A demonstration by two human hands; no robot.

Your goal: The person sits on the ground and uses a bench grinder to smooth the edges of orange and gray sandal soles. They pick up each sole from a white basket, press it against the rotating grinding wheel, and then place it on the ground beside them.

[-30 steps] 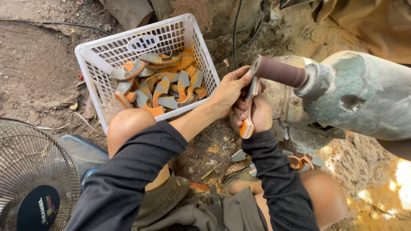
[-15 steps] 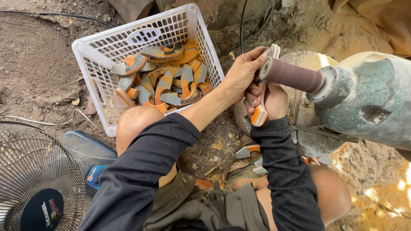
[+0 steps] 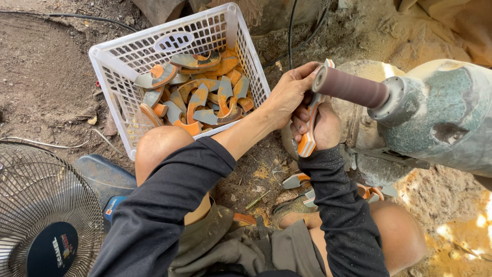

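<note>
Both hands, left hand [image 3: 289,95] and right hand [image 3: 323,128], grip one curved orange piece [image 3: 307,139] against the sanding drum [image 3: 351,88]; the basket [image 3: 246,51], upper left, holds many more pieces.

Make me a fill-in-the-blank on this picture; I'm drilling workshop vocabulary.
1. Both hands press an orange-and-grey curved piece against the motor's brown ____ drum.
2. More such pieces fill a white plastic ____.
3. At lower left stands an electric ____.

Missing words: sanding; basket; fan
</note>
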